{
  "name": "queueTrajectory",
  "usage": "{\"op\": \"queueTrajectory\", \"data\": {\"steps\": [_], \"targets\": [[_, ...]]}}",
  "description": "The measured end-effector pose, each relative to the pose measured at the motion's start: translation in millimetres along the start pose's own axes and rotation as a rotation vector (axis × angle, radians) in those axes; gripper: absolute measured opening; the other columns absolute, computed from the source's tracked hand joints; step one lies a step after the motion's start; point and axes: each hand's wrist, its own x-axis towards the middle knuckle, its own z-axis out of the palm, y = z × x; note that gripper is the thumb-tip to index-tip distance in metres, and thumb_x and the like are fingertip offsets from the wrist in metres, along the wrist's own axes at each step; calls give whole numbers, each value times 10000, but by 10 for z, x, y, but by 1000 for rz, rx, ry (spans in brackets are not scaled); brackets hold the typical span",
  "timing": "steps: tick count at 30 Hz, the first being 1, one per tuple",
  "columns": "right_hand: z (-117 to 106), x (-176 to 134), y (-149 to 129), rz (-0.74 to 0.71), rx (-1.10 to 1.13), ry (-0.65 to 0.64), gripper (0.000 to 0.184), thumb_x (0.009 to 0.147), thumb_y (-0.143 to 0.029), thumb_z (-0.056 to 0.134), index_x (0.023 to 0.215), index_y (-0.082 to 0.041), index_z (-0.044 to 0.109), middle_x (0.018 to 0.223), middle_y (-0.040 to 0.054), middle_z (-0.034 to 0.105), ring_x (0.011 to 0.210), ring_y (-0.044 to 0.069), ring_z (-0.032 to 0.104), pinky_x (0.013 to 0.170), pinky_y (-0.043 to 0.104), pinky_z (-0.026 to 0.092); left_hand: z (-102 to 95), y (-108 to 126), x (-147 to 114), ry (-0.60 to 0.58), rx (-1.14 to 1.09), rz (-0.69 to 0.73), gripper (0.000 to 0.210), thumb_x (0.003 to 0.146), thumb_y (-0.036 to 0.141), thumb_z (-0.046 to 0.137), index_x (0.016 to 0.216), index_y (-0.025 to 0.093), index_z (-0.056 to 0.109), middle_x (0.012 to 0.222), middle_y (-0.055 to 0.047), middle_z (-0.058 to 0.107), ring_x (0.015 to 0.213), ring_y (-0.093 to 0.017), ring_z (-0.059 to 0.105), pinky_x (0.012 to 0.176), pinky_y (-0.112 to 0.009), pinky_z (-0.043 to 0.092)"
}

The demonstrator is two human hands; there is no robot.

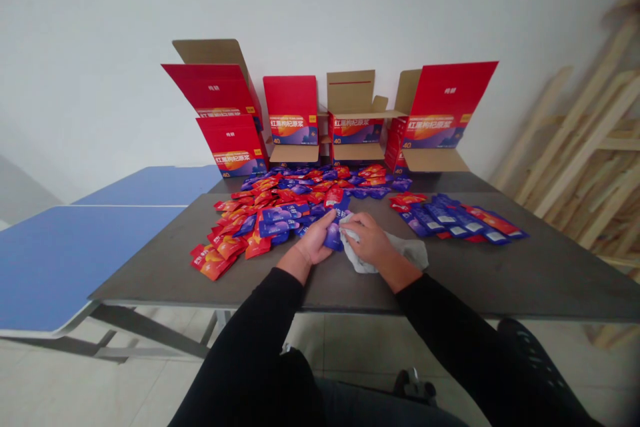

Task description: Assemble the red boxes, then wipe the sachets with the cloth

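Note:
My left hand (317,240) is closed on a purple sachet (334,237) above the front part of the grey table (280,287). Beside it, my right hand (367,237) grips a pale grey cloth (413,252), holding it against the sachet's right side. Part of the cloth trails over the tabletop under my right wrist. A big loose heap of red and purple sachets (280,219) spreads out to the left of and behind my hands. To the right lies a smaller group of purple and red sachets (445,215), overlapping in a row.
Along the wall stand several red cartons with flaps up, among them a left carton (235,147) and a right carton (440,107). A blue table-tennis table (125,227) adjoins on the left. Wooden slats (590,147) lean at the right.

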Motion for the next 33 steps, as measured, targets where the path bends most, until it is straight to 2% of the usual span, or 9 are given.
{"op": "queueTrajectory", "data": {"steps": [4,8,11,16,20,22,24,28,33], "targets": [[-2,10,72,69,-13,74,230,969,-232,639,1125,-263,806,1032,96,688,1003,281,663,914,471,617,-24,-23,-19,-6,69,-20,225,1070,310,603,1118,129,728,867,-102,789,696,-183,775,745,-301,663],[-2,20,116,162,-36,136,237,998,-264,596,1120,-308,794,1066,96,684,1060,292,657,958,496,614,-48,-32,-40,-13,107,-71,211,1046,316,650,1143,142,720,942,-109,798,752,-193,788,761,-337,674],[-9,25,140,199,-59,181,233,999,-272,587,1117,-270,788,1077,106,679,1071,293,654,977,503,604,-77,-29,-41,3,150,-104,215,1033,327,671,1147,151,719,950,-107,804,784,-208,794,784,-368,678],[-46,54,215,260,-110,261,227,996,-279,592,1098,-246,793,1058,106,679,1029,277,661,957,477,610,-116,-13,-28,-22,223,-185,269,1046,356,639,1153,127,728,961,-147,807,826,-270,812,710,-370,659],[-85,78,226,312,-120,315,245,997,-296,591,1101,-213,797,1050,125,665,1032,299,653,961,510,603,-100,22,-27,-29,142,-190,359,1081,420,552,1170,117,725,969,-160,806,851,-282,809,650,-344,629],[-95,79,172,274,-79,294,247,999,-301,594,1119,-224,796,1066,119,667,1044,296,655,968,509,604,-82,45,-24,-18,65,-157,405,1087,463,523,1141,118,728,902,-141,795,796,-269,796,614,-328,607],[-94,70,73,169,-7,220,237,1003,-301,603,1138,-264,795,1063,97,675,1032,281,663,967,494,611,-61,64,-20,0,-5,-117,413,1088,465,512,1115,120,736,833,-118,780,723,-243,773,614,-319,597],[-69,44,-169,-114,118,65,232,1018,-288,622,1183,-295,785,1052,80,698,992,252,680,918,439,629,-23,75,-19,3,-79,-95,436,1103,450,480,1078,111,754,827,-119,785,753,-232,774,751,-335,623],[-40,41,-311,-299,109,-21,258,1021,-248,616,1222,-275,776,1063,78,714,1000,246,686,1059,490,579,-1,38,-21,6,-67,-144,616,1078,637,467,975,103,756,812,-135,777,791,-259,778,787,-354,624]]}}
